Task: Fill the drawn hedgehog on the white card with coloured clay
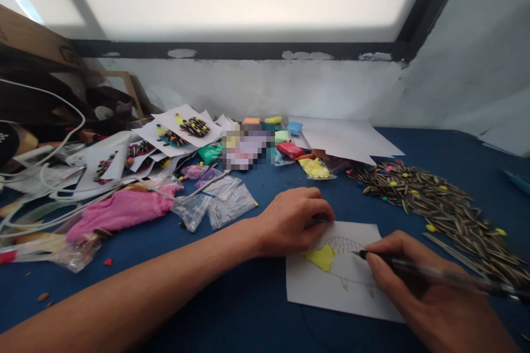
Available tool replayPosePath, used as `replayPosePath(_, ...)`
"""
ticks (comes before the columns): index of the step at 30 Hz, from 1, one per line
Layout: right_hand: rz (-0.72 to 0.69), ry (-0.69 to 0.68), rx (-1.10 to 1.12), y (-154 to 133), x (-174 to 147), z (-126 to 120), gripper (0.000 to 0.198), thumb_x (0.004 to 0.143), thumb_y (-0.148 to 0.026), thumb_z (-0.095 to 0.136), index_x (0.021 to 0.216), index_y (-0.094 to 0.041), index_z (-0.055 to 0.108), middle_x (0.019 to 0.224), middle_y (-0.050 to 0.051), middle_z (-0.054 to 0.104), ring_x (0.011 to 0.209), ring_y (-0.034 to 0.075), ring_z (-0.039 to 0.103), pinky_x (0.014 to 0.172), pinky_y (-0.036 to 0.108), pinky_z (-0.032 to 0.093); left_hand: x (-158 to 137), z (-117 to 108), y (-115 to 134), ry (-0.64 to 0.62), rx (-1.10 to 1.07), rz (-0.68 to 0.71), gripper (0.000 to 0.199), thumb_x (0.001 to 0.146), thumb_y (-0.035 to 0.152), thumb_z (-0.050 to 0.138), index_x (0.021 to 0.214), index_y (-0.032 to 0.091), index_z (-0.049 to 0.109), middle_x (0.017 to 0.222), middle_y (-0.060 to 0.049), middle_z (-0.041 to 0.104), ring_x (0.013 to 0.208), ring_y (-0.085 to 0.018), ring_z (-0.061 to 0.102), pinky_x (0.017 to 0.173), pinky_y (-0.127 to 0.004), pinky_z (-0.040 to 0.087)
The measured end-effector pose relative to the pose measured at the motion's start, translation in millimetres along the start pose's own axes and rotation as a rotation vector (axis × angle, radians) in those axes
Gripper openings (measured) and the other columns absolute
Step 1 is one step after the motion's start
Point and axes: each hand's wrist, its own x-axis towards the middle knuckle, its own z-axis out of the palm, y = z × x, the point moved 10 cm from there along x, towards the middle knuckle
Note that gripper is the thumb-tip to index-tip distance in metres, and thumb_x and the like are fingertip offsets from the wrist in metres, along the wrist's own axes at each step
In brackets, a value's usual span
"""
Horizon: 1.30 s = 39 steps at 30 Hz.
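A white sheet of paper point(306, 284) lies on the table before me, with a pen-drawn animal outline that has thin legs and rows of small marks. A flat yellow clay patch point(321, 258) covers the left end of the drawing. My left hand point(293, 220) is closed, its fingers curled, and presses on the paper's upper left edge. In my right hand point(418, 281) is a dark pen point(439, 273), pinched between thumb and fingers. Its tip is at the marks inside the outline, apparently touching the paper.
Striped sunflower seeds point(439, 198) lie heaped at right, with tweezers point(455, 253) beside them. Several clay packs, including a red one point(290, 150), stand at the back. Pink clay point(124, 209), plastic bags point(232, 204), seed pictures point(192, 127) and white cables point(62, 204) crowd the left.
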Motion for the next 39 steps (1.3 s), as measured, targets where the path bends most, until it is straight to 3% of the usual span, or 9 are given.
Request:
replayPosePath(7, 0.037, -0.011, -0.034, 10, 2, -1, 0.026, 0.085, -0.048, 0.053, 0.072, -0.027, 0.061, 0.059, -0.002, 0.066, 0.051, 0.017, 0.065, 0.043, 0.024, 0.049, 0, 2, -3, -0.011, 0.008, -0.007, 0.017, 0.087, 0.015, 0.055, 0.096, 0.017, 0.069, 0.090, -0.005, 0.062, 0.081, -0.016, 0.058, 0.071, -0.026, 0.046)
replayPosePath(17, -0.035, -0.036, -0.010, -1, 1, 1, 0.023, 0.088, -0.044, 0.052, 0.077, -0.026, 0.062, 0.064, -0.003, 0.068, 0.056, 0.016, 0.067, 0.047, 0.022, 0.050, 1, 0, -1, 0.003, 0.003, 0.000, 0.017, 0.085, 0.014, 0.057, 0.095, 0.015, 0.070, 0.089, -0.005, 0.062, 0.079, -0.015, 0.057, 0.069, -0.025, 0.045)
replayPosePath(33, -0.080, -0.002, -0.014, -6, 0, -1, 0.019, 0.087, -0.038, 0.054, 0.074, -0.026, 0.060, 0.054, -0.006, 0.061, 0.043, 0.011, 0.058, 0.038, 0.020, 0.041, 0, -1, 0, 0.026, 0.022, 0.017, 0.017, 0.084, 0.014, 0.057, 0.094, 0.016, 0.070, 0.088, -0.004, 0.062, 0.079, -0.016, 0.057, 0.070, -0.025, 0.044)
replayPosePath(39, -0.086, 0.024, 0.012, -5, -2, -2, 0.019, 0.088, -0.037, 0.054, 0.073, -0.026, 0.059, 0.056, -0.006, 0.062, 0.048, 0.012, 0.060, 0.044, 0.020, 0.045, 0, 0, 1, 0.030, 0.029, 0.030, 0.017, 0.083, 0.012, 0.057, 0.094, 0.015, 0.069, 0.088, -0.005, 0.062, 0.079, -0.016, 0.057, 0.070, -0.025, 0.044)
